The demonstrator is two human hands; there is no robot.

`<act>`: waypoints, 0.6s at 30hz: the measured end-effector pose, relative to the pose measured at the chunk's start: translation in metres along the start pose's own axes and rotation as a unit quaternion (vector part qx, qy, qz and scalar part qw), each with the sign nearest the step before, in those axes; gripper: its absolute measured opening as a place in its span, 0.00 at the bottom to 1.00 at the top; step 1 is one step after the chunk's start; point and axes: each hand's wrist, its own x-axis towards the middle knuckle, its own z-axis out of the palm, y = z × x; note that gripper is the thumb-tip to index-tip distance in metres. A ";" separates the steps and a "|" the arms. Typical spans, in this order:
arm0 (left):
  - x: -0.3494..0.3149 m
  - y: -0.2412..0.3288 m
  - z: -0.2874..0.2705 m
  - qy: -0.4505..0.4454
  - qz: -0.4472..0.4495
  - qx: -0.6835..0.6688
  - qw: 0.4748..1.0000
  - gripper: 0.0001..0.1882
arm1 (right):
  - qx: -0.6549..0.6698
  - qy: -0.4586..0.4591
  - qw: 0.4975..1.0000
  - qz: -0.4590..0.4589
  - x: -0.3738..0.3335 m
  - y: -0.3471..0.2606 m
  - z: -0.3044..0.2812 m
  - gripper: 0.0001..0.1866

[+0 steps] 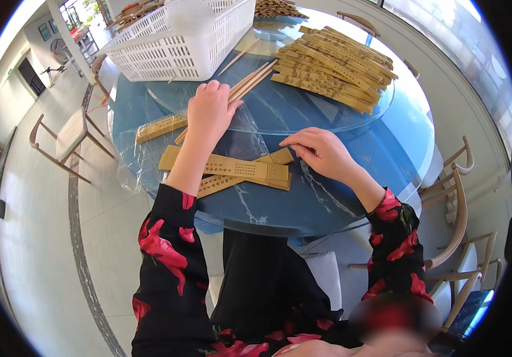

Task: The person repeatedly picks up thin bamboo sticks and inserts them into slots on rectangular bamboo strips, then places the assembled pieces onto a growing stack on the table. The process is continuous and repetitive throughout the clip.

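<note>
On the round blue table (351, 196) lie one white slatted basket (178, 38) at its far side, one big heap of perforated bamboo strips (333, 65) right of the basket, a single strip (160, 127) near the left rim, and a crossed stack of about three strips (238, 172) at the near edge. The left hand (210, 113) rests fingers curled on thin bamboo sticks (250, 80) just in front of the basket; whether it grips them I cannot tell. The right hand (321, 152) pinches the stack's right end, with bare tabletop to its right up to the rim
</note>
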 end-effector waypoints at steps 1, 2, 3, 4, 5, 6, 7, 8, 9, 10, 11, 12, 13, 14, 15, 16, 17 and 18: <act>-0.003 -0.005 -0.002 -0.011 -0.014 -0.005 1.000 0.18 | 0.008 -0.011 1.000 0.006 0.004 -0.001 0.002 0.10; -0.007 -0.013 -0.005 -0.008 -0.023 0.012 1.000 0.18 | 0.017 -0.022 1.000 0.003 0.012 -0.004 0.004 0.11; -0.008 -0.013 -0.008 -0.021 -0.042 0.008 0.999 0.18 | 0.022 -0.008 1.000 0.000 0.013 -0.002 0.009 0.11; -0.007 -0.012 -0.012 -0.030 -0.055 0.006 0.998 0.19 | 0.025 -0.011 1.000 0.013 0.015 -0.004 0.009 0.11; -0.010 -0.012 -0.013 -0.026 -0.068 -0.018 0.997 0.17 | 0.028 -0.015 0.999 0.025 0.015 -0.007 0.009 0.12; -0.008 -0.013 -0.014 -0.019 -0.073 -0.038 0.996 0.15 | 0.030 -0.010 0.999 0.038 0.015 -0.009 0.009 0.12; -0.008 -0.014 -0.015 -0.012 -0.078 -0.058 0.995 0.13 | 0.046 0.002 0.998 0.046 0.015 -0.011 0.010 0.13; -0.007 -0.020 -0.013 0.030 -0.090 -0.072 0.993 0.10 | 0.041 0.014 0.998 0.051 0.020 -0.013 0.008 0.13; -0.005 -0.030 -0.009 0.070 -0.100 -0.083 0.989 0.08 | 0.038 0.029 0.997 0.056 0.026 -0.017 0.007 0.14; -0.004 -0.039 -0.009 0.105 -0.106 -0.089 0.985 0.07 | 0.043 0.048 0.996 0.062 0.032 -0.017 0.010 0.15; -0.004 -0.047 -0.009 0.124 -0.133 -0.098 0.978 0.07 | 0.023 0.055 0.996 0.070 0.043 -0.020 0.010 0.13; -0.004 -0.056 -0.013 0.126 -0.155 -0.111 0.974 0.07 | 0.018 0.066 0.997 0.047 0.054 -0.023 0.010 0.13; -0.003 -0.056 -0.020 0.117 -0.187 -0.143 0.965 0.06 | 0.012 0.082 0.996 0.026 0.064 -0.026 0.009 0.13; -0.002 -0.054 -0.027 0.108 -0.219 -0.175 0.954 0.06 | 0.005 0.097 0.995 0.005 0.070 -0.029 0.010 0.13; -0.001 -0.054 -0.031 0.118 -0.216 -0.163 0.955 0.06 | -0.022 0.104 0.994 0.017 0.072 -0.032 0.013 0.13; 0.000 -0.056 -0.030 0.131 -0.214 -0.146 0.957 0.06 | -0.050 0.118 0.991 -0.027 0.073 -0.029 0.019 0.13; 0.000 -0.058 -0.029 0.144 -0.213 -0.130 0.958 0.06 | -0.078 0.131 0.986 -0.070 0.072 -0.024 0.026 0.14; -0.001 -0.061 -0.027 0.154 -0.194 -0.134 0.960 0.06 | -0.107 0.145 0.978 -0.108 0.071 -0.022 0.032 0.14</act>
